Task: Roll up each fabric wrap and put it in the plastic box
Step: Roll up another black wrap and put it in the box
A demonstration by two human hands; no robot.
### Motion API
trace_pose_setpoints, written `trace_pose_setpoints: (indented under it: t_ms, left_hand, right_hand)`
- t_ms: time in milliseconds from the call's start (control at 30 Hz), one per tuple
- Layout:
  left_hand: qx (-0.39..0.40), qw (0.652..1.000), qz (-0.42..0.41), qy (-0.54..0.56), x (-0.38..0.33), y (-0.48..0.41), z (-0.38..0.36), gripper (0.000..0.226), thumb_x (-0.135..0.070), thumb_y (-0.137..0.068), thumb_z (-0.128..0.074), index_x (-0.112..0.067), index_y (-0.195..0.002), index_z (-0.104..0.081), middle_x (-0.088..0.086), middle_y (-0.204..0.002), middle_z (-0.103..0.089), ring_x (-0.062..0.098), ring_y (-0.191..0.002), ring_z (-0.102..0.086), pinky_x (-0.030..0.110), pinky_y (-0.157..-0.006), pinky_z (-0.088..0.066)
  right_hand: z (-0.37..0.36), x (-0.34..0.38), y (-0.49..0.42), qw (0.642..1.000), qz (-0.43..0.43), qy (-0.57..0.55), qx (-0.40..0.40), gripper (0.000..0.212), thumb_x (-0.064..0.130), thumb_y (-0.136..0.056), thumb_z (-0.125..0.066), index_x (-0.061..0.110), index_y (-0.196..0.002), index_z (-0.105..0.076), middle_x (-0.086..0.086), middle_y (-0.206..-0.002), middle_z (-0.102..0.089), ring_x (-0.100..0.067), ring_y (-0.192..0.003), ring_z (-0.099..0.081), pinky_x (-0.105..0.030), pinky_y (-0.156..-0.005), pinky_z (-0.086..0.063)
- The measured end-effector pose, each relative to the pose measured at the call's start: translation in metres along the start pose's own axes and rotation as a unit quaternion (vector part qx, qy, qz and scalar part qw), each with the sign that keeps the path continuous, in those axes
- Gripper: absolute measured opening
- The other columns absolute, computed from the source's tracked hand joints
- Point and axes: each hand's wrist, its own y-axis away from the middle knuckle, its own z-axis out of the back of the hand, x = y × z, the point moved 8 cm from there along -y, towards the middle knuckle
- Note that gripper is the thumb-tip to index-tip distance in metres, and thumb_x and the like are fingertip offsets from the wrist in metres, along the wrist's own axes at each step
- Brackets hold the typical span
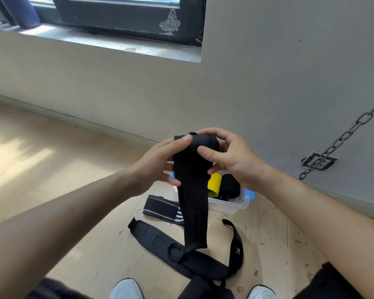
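We take the clear plastic box (229, 205) on the wooden floor (52, 169) as our landmark. It sits near the wall (268, 83), open, with a blue lid edge showing at its right side.

We see 2 bare hands raised above the box, both on 1 black fabric wrap (192, 190). The left hand (158, 165) grips the wrap's left edge, thumb pressed on top of the rolled end and fingers curled beneath. The right hand (231, 156) closes on the rolled end from the other side, thumb on the front face and fingers arched over the top. The rolled end sits between the 2 hands; the loose tail hangs straight down in front of the box, its lower end reaching a wrap lying on the floor. We cannot tell whether they touch.

Inside the box we note 1 yellow roll (214, 184) and 1 black roll (230, 187) side by side, the yellow to the left.

Just left of the box, on the floor, lies a dark wrap with white stripes (160, 207). Nearer to us than the box lies a long black padded wrap (160, 240), with a narrow black strap (236, 244) bearing a small white mark curving up on its right.

2 white shoes (126, 289) show at the bottom edge. Right of the box, a metal chain (341, 137) hangs along the wall past a wall socket (319, 161).
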Motion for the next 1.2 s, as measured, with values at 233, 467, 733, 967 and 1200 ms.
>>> trace_pose_setpoints:
  t_ms: [233, 467, 733, 967, 1200]
  left_hand:
    - [-0.052, 0.998, -0.027, 0.023, -0.002, -0.002, 0.01, 0.035, -0.034, -0.093, -0.069, -0.015, -0.123, -0.065, -0.003, -0.087, -0.069, 0.013, -0.071, -0.068, 0.025, -0.052, -0.046]
    - [-0.042, 0.996, -0.068, 0.03, -0.005, -0.002, 0.011, 0.055, -0.021, -0.076, -0.088, -0.021, -0.126, -0.064, 0.0, -0.092, -0.075, 0.015, -0.081, -0.07, 0.03, -0.058, -0.049]
    - [-0.028, 0.998, -0.057, 0.024, -0.009, -0.001, 0.008, 0.052, -0.023, -0.08, -0.085, -0.02, -0.127, -0.063, 0.004, -0.105, -0.074, 0.015, -0.093, -0.073, 0.027, -0.06, -0.057]
    - [-0.018, 0.999, -0.021, -0.028, -0.005, 0.0, 0.008, 0.046, -0.051, -0.089, -0.071, -0.025, -0.127, -0.064, 0.002, -0.116, -0.074, 0.015, -0.105, -0.073, 0.03, -0.077, -0.06]
    - [-0.039, 0.997, -0.047, -0.038, -0.01, 0.0, 0.016, 0.036, -0.031, -0.095, -0.068, -0.017, -0.128, -0.063, 0.008, -0.112, -0.076, 0.017, -0.093, -0.073, 0.024, -0.059, -0.054]
  right_hand:
    - [-0.003, -0.006, 0.0, 0.999, -0.029, 0.01, 0.025, 0.047, 0.01, -0.087, -0.076, 0.019, -0.129, -0.059, -0.004, -0.114, -0.069, -0.015, -0.095, -0.072, -0.032, -0.058, -0.059]
    - [-0.003, -0.012, -0.002, 0.996, -0.08, -0.005, 0.026, 0.036, 0.038, -0.095, -0.064, 0.013, -0.121, -0.064, -0.011, -0.102, -0.068, -0.026, -0.087, -0.072, -0.036, -0.056, -0.06]
    - [0.001, -0.005, -0.002, 0.999, -0.029, -0.034, 0.003, 0.044, 0.025, -0.082, -0.075, 0.012, -0.122, -0.062, -0.005, -0.098, -0.072, -0.02, -0.09, -0.072, -0.029, -0.057, -0.058]
    - [0.004, -0.006, -0.002, 0.998, -0.009, -0.057, -0.021, 0.042, 0.011, -0.086, -0.074, 0.012, -0.126, -0.06, -0.006, -0.105, -0.07, -0.02, -0.095, -0.073, -0.027, -0.063, -0.058]
    - [0.006, -0.003, -0.004, 0.999, -0.024, -0.048, -0.007, 0.047, 0.007, -0.088, -0.073, 0.015, -0.131, -0.058, -0.006, -0.119, -0.069, -0.021, -0.106, -0.071, -0.034, -0.07, -0.06]
